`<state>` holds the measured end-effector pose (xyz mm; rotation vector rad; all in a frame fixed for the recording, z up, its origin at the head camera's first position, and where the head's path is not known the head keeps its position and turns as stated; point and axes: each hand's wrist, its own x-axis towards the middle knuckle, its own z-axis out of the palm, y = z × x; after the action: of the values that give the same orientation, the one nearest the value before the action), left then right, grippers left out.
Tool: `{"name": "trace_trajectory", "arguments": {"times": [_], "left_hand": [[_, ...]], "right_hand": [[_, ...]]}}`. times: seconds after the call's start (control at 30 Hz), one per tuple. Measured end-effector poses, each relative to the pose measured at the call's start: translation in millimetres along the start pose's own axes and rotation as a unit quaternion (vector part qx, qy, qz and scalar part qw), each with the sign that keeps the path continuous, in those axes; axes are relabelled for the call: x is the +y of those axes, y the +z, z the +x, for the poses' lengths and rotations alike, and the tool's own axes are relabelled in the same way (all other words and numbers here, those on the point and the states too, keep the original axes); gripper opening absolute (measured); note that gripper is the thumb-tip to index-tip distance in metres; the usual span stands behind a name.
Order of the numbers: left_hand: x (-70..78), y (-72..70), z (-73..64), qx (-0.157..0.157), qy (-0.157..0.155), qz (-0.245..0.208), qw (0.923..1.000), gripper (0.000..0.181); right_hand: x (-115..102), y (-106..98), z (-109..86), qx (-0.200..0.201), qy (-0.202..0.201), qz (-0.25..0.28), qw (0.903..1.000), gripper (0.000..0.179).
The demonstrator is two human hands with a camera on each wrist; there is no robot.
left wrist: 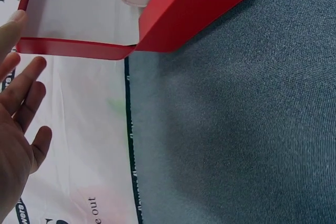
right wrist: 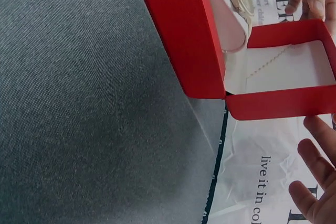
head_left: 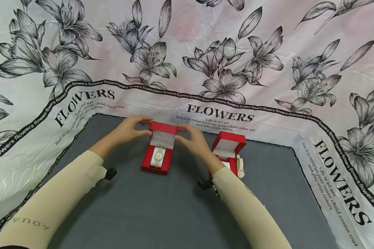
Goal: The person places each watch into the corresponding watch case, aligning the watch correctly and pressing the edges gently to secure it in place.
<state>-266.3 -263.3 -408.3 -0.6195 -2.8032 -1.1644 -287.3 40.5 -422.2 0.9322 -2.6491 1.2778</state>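
1. Spreading over the whole scene w/ black lilies and "FLOWERS" lettering, a pale floral sheet (head_left: 268, 31) is lying under everything.
2. On top of it, a dark grey mat (head_left: 162, 207) is covering the worktop's middle and carrying both boxes.
3. Both forearms, in beige sleeves, are reaching forward from the bottom edge toward the mat's far edge.
4. Nr the far edge, centre-left, an open red box (head_left: 157, 152) is standing w/ its lid (head_left: 163, 135) raised upright; white lining is showing inside the lid.
5. Just right of the right wrist, a second red box (head_left: 229, 147) is standing open too, partly hidden by that wrist.
6. At the lid's left side, the left hand (head_left: 132, 128) is sitting w/ fingers fairly straight and spread in the wrist view, fingertips at the lid's top corner; not gripping it, and real contact is hard to tell.
7. On the lid's right side, the right hand (head_left: 193, 140) is mirroring it, fingers loosely extended, tips at the lid's edge, nothing clasped.
8. Inside the first box, a pale-strapped watch (head_left: 158, 156) is lying on its cushion.
9. Beside the second box's right side, another small watch (head_left: 240, 167) is resting on the mat.
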Motion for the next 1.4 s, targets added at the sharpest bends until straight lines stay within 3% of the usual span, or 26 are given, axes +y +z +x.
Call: {"name": "trace_trajectory", "arguments": {"times": [0.27, 0.43, 0.67, 0.93, 1.1, 1.4], "left_hand": [[-1.5, 5.4, -1.6, 0.001, -0.027, -0.020, 0.9994, 0.050], [0.5, 3.8, 2.3, 0.004, -0.043, -0.046, 0.9980, 0.044], [4.3, 4.3, -4.0, 0.007, -0.066, -0.072, 0.9952, 0.043], [1.5, 5.9, -6.5, -0.003, -0.070, -0.082, 0.9942, 0.047], [2.2, 5.8, -10.7, -0.017, -0.094, -0.091, 0.9912, 0.049], [5.2, 6.6, -17.9, -0.007, -0.098, -0.088, 0.9912, 0.051]], "right_hand": [[1, 3, 0.1, -0.002, 0.017, -0.001, 0.9999, 0.044], [0, 0, 1.7, -0.006, 0.047, 0.030, 0.9984, 0.041], [-2, -3, 0.3, -0.030, 0.087, 0.045, 0.9947, 0.043], [-1, -4, -2.7, -0.040, 0.086, 0.036, 0.9949, 0.043], [-3, -2, -8.2, -0.043, 0.085, 0.034, 0.9949, 0.044], [-8, 0, -13.5, -0.026, 0.067, 0.025, 0.9971, 0.040]]}}
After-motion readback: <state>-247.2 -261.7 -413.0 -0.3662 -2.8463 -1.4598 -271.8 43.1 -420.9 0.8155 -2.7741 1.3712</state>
